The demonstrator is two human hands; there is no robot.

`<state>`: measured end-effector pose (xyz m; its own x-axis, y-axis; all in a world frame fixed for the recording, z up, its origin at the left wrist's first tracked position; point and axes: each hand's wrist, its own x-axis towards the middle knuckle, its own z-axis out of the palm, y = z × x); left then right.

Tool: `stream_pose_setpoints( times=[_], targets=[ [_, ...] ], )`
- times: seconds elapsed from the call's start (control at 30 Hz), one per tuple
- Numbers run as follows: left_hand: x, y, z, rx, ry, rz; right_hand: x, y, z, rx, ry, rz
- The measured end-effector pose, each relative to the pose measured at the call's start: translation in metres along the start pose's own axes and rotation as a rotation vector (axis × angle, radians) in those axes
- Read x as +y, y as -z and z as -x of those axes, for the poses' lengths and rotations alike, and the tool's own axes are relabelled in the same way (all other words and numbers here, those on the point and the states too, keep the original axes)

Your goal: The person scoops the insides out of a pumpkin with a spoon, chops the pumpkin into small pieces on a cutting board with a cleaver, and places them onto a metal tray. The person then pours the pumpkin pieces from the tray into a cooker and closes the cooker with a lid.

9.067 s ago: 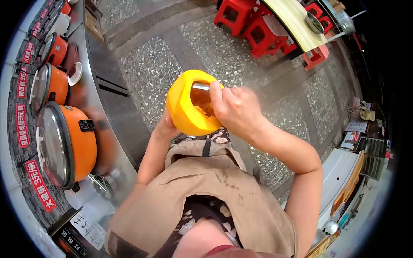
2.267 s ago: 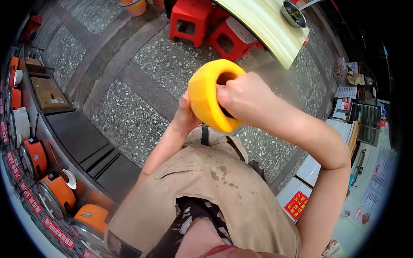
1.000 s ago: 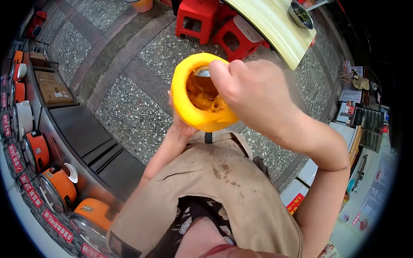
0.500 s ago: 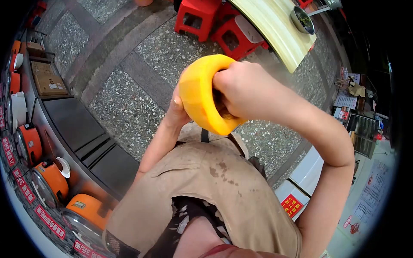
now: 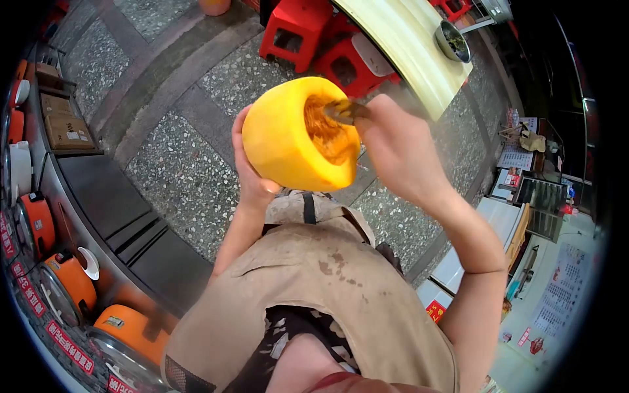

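A peeled yellow pumpkin [image 5: 278, 141] is held up in front of my body, tilted with its cut opening facing right. Stringy orange pulp [image 5: 324, 134] lines the hollow inside. My left hand [image 5: 252, 167] wraps round its left side and underside, with part of the fingers hidden behind it. In my right hand [image 5: 400, 147] is a metal spoon [image 5: 346, 112], pinched near the opening. The spoon's head is at the rim of the hole and looks smeared with pulp.
Orange cookers [image 5: 69, 281] line the steel counter [image 5: 108, 203] on the left. Red stools [image 5: 298, 29] stand by a pale table [image 5: 406, 39] bearing a metal bowl [image 5: 452, 40]. A cardboard box [image 5: 69, 131] sits at the counter's far end.
My right hand has drawn back out of the opening, bringing the spoon into view. The pumpkin has shifted left, and more of its inside shows.
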<state>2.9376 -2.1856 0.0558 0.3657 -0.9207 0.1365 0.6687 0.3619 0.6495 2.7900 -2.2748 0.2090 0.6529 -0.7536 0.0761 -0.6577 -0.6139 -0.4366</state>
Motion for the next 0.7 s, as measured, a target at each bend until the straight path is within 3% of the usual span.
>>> stream_pose_setpoints(
  times=[0.07, 0.1, 0.2, 0.27, 0.33, 0.37, 0.4, 0.43, 0.47, 0.5, 0.53, 0.6, 0.7],
  targets=[
    [0.004, -0.016, 0.001, 0.108, -0.127, -0.102, 0.003, -0.013, -0.004, 0.034, -0.319, -0.773],
    [0.001, -0.018, 0.004, 0.080, -0.136, -0.002, 0.011, -0.019, -0.005, -0.086, -0.301, -0.865],
    [-0.004, -0.017, 0.007, 0.062, -0.108, 0.194, 0.017, -0.039, -0.005, -0.082, -0.324, -1.003],
    [-0.003, -0.008, 0.010, 0.048, -0.063, 0.242, 0.020, -0.051, 0.001, 0.138, -0.003, -0.615],
    [0.008, -0.007, 0.016, 0.080, 0.340, 0.367, 0.010, -0.039, -0.001, 0.218, 0.187, -0.441],
    [0.012, -0.004, 0.017, -0.025, 0.397, 0.254, 0.010, -0.035, -0.004, 0.220, 0.185, -0.451],
    [0.013, -0.003, 0.015, -0.025, 0.400, 0.248, 0.014, -0.031, -0.010, 0.183, 0.319, -0.390],
    [0.013, -0.002, 0.013, -0.176, 0.460, 0.341, 0.015, -0.027, -0.014, 0.142, 0.455, -0.327],
    [0.013, -0.001, 0.013, -0.326, 0.521, 0.434, 0.011, -0.023, -0.015, 0.140, 0.454, -0.333],
    [0.010, -0.004, 0.014, -0.322, 0.524, 0.431, 0.007, -0.019, -0.016, 0.105, 0.509, -0.285],
    [0.004, -0.010, 0.016, -0.176, 0.551, 0.430, 0.005, -0.019, -0.017, 0.070, 0.566, -0.237],
    [-0.006, -0.015, 0.018, 0.104, 0.604, 0.420, 0.003, -0.018, -0.016, 0.237, 0.566, -0.227],
    [-0.010, -0.011, 0.011, 0.109, 0.598, 0.554, 0.009, -0.001, -0.007, 0.449, 0.509, 0.310]
  ],
)
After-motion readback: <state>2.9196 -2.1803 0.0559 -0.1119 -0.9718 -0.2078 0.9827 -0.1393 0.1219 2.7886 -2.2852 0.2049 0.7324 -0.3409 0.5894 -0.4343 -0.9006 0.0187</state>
